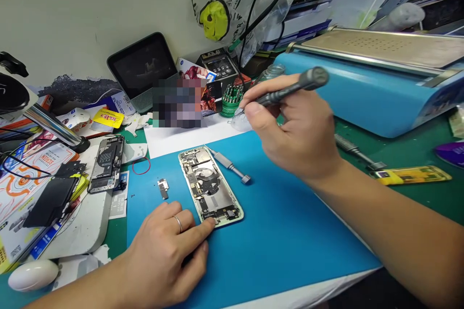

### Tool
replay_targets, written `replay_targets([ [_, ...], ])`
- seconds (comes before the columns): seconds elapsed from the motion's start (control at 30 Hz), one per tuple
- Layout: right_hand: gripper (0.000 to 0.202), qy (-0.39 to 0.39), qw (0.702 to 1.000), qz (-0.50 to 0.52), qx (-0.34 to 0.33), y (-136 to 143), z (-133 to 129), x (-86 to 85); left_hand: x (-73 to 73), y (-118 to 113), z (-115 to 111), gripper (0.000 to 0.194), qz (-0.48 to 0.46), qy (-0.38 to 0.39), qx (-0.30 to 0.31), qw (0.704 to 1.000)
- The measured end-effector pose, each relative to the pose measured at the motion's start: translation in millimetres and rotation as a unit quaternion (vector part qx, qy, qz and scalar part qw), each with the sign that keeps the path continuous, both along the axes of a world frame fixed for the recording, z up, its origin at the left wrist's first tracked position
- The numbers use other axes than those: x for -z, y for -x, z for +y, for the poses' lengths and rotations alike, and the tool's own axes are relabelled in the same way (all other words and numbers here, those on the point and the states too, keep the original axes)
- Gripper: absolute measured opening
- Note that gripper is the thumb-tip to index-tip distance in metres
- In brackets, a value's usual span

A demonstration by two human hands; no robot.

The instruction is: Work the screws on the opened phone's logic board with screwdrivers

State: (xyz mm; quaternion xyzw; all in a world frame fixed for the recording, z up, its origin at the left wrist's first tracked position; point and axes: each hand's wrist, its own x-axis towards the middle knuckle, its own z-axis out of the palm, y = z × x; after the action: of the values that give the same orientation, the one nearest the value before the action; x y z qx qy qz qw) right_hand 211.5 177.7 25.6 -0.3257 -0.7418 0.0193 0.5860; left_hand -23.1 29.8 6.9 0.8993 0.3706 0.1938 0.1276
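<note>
An opened phone housing (pixel 222 192), its circuit boards and inner parts bare, lies face up on the blue mat (pixel 282 231). The index finger of my left hand (pixel 166 246) rests on the phone's lower end, and that hand holds nothing. Raised above the mat to the right of the phone, my right hand (pixel 295 128) grips a dark precision screwdriver (pixel 286 93) like a pen; its tip is hard to make out. A small metal-and-black part (pixel 164 189) lies left of the phone. Just right of the phone's top is a silver pen-like tool (pixel 228 161).
Another opened phone (pixel 107 164) sits at left beside boxes and a metal stand (pixel 56 125). Behind the mat are a green bit holder (pixel 232 101) and a tablet-like screen (pixel 143 65). A large blue machine (pixel 362 89) occupies the back right.
</note>
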Motion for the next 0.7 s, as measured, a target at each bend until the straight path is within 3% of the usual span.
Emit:
replay_targets([
  [0.23,0.016,0.174,0.979,-0.105,0.0,0.5,5.9,2.0,-0.5,-1.0,1.8,0.032,0.006,-0.004,-0.003,1.0],
  [0.33,0.023,0.212,0.969,-0.131,0.0,-0.5,9.7,6.6,-0.4,-1.0,2.0,0.033,0.003,-0.006,-0.002,1.0],
  [0.57,0.068,0.162,0.979,-0.121,-0.022,-4.7,17.8,20.8,0.2,-0.3,0.6,0.032,-0.003,-0.005,-0.002,1.0],
  [0.7,0.067,0.136,0.981,-0.139,-0.023,-6.1,18.0,20.3,0.0,0.3,-0.5,0.033,-0.002,0.003,0.0,1.0],
])
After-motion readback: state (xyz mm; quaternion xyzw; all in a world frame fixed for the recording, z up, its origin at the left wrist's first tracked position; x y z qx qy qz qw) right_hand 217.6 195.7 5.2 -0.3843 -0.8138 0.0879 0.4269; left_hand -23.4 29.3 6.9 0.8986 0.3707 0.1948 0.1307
